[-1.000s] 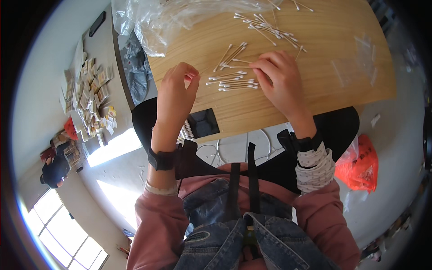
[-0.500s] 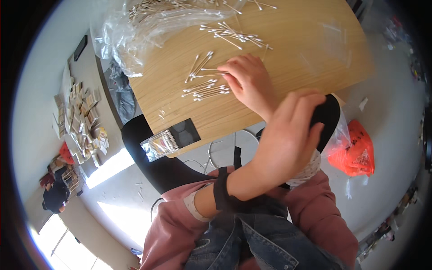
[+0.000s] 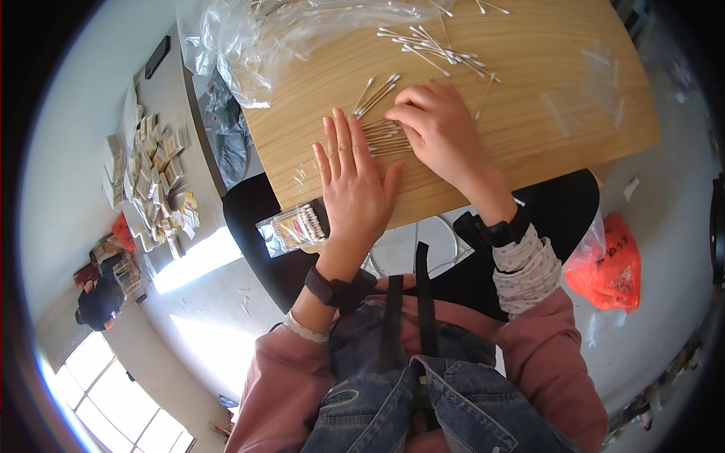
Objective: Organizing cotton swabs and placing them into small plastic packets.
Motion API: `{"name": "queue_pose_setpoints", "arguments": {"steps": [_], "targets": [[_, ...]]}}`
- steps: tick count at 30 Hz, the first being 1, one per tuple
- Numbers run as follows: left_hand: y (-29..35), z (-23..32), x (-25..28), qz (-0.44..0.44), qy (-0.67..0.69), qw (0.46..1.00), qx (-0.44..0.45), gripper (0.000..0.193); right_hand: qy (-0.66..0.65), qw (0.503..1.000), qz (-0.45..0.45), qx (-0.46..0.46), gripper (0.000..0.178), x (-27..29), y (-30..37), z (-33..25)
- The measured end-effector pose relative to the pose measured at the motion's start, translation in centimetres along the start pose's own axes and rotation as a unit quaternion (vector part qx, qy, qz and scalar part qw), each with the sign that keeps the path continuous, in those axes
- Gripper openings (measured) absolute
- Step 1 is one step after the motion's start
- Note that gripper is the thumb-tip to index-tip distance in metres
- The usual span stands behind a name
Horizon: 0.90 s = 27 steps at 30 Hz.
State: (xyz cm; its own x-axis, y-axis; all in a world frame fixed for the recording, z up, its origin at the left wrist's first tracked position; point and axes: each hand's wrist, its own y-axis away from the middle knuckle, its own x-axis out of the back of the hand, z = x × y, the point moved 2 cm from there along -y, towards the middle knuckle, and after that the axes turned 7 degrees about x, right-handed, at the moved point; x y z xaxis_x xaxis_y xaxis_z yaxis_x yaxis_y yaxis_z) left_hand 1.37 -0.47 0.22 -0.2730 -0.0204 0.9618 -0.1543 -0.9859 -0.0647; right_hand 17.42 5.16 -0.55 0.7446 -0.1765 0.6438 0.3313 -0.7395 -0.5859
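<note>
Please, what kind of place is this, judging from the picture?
Probably a small packing workroom. Loose cotton swabs lie on a wooden table, a filled clear packet lies at its edge, and many small packets cover a grey side surface.

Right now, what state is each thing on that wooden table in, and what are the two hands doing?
Left hand: open, flat on the table, empty.
Right hand: fingers curled over the near swabs.
Near swabs: loose, fanned out by the hands.
Far swabs: loose, scattered pile.
Plastic bag: crumpled, holding more swabs.
Small packet: filled with swabs, at the table's edge.
</note>
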Motion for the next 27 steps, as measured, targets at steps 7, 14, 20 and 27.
{"name": "queue_pose_setpoints", "arguments": {"steps": [7, 14, 20, 27], "targets": [[0.1, 1.2, -1.1, -0.009, -0.080, 0.997, 0.005, 0.104, -0.022, 0.997, 0.059, -0.045, 0.015, 1.9, 0.5, 0.4], [-0.3, 1.6, -1.2, -0.012, -0.087, 0.996, 0.019, 0.106, -0.036, 0.995, 0.064, -0.073, 0.018, 2.6, 0.4, 0.1], [-0.8, 1.3, -0.9, 0.028, -0.026, 0.999, 0.036, 0.091, -0.192, 0.951, 0.123, -0.210, 0.021, 1.8, 1.3, -1.1], [-1.9, -1.5, 0.6, 0.143, 0.608, 0.760, 0.179, 0.062, -0.391, 0.846, 0.214, -0.293, 0.041, -0.4, 1.5, -2.2]]}}
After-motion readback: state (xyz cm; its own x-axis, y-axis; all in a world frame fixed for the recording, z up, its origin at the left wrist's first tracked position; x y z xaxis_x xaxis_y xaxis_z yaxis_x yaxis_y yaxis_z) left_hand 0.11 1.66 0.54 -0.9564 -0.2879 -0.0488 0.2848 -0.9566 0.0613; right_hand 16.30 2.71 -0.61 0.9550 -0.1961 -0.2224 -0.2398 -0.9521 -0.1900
